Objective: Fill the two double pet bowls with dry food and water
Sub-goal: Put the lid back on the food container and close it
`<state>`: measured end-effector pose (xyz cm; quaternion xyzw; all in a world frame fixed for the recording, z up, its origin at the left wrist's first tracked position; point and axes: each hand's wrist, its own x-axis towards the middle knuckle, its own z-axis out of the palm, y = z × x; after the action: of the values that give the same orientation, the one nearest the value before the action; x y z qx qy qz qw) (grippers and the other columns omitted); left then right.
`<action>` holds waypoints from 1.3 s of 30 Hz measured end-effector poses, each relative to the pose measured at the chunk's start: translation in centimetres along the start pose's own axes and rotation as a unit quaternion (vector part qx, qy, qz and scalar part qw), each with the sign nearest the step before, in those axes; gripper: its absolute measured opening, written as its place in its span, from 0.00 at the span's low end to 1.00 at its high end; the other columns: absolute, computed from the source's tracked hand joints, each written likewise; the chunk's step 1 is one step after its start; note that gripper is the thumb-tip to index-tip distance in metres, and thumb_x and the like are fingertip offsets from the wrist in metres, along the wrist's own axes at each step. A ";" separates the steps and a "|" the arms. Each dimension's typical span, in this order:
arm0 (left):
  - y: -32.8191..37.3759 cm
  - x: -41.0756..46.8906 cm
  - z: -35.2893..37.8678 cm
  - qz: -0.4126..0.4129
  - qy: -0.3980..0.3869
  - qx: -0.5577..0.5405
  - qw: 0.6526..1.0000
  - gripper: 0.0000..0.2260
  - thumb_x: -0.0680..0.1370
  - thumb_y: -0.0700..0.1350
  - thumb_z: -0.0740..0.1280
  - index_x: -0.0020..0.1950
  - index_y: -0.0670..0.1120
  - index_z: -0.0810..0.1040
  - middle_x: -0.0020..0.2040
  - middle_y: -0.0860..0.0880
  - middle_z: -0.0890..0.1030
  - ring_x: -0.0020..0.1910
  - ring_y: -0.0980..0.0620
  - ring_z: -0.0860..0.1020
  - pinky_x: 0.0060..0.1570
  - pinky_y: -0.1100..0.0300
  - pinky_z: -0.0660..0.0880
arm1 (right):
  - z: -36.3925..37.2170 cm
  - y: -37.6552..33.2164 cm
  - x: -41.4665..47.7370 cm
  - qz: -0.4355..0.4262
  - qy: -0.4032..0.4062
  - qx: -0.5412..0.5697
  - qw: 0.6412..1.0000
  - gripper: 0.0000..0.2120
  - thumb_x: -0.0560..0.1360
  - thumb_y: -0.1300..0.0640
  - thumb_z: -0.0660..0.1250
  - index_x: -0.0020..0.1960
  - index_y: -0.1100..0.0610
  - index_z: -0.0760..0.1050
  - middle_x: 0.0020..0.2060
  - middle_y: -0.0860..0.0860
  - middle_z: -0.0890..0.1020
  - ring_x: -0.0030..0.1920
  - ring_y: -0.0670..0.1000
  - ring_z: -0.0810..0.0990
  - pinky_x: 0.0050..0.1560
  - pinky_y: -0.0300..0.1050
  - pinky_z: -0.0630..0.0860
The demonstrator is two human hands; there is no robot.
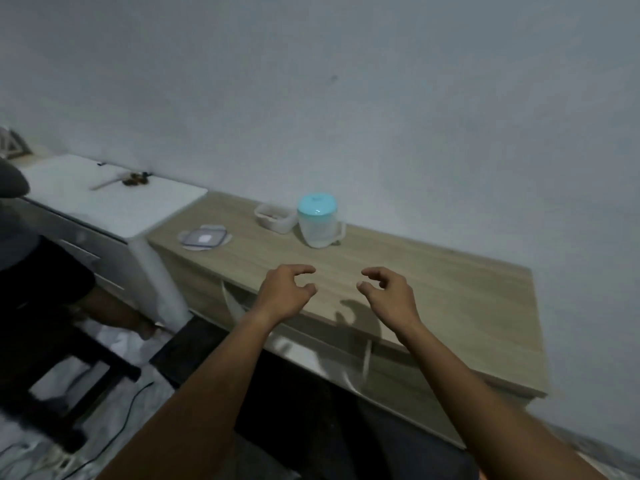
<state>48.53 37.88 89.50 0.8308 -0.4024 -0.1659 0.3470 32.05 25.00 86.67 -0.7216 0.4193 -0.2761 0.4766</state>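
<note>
"Food container (pixel 276 218): give location," says the first technician.

"Centre of the frame, slightly above the middle, on the wooden cabinet top (pixel 433 289), near the wall. It is a small translucent box, uncovered, with brown contents. Just to its right, touching or nearly so, stands the water jug (pixel 320 226): clear body, handle on the right side, pale blue cap (pixel 317 203) fitted."

"Loose parts?"

"One flat rectangular lid (pixel 204 237) lies on the cabinet top left of the container. It is well apart from it and close to the cabinet's left edge."

"Hand status."

"Left hand (pixel 285 294) and right hand (pixel 388 292) are both held over the front part of the cabinet top, below the jug in the frame and apart from each other. Fingers are loosely curled, thumbs face inward, and nothing is held. Neither hand touches the container or the jug. A hand shadow falls on the surface below the right hand."

"Surroundings?"

"Left of the cabinet, against it, stands a white unit (pixel 114 202) with drawers. A wooden stick (pixel 105 184) and a small brown item (pixel 133 181) lie near its back edge. Lower left of the frame: a black stool (pixel 104 355), a dark cable (pixel 128 414) on the floor, and another person's bare foot (pixel 149 332). The view is blurred, so fine detail cannot be read."
</note>
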 end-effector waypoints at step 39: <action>-41.0 48.6 -23.7 -0.156 -0.226 0.014 0.962 0.18 0.61 0.42 0.76 0.51 0.43 0.86 0.46 0.44 0.86 0.44 0.45 0.84 0.50 0.51 0.82 | 50.1 -9.5 31.2 0.326 0.107 0.022 0.939 0.07 0.72 0.68 0.69 0.43 0.60 0.85 0.38 0.57 0.85 0.39 0.57 0.85 0.40 0.49 0.85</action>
<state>114.60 28.17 77.26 0.8286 -0.3384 -0.3959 0.2055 90.79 22.59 75.63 -0.5013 0.6737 -0.1902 0.5085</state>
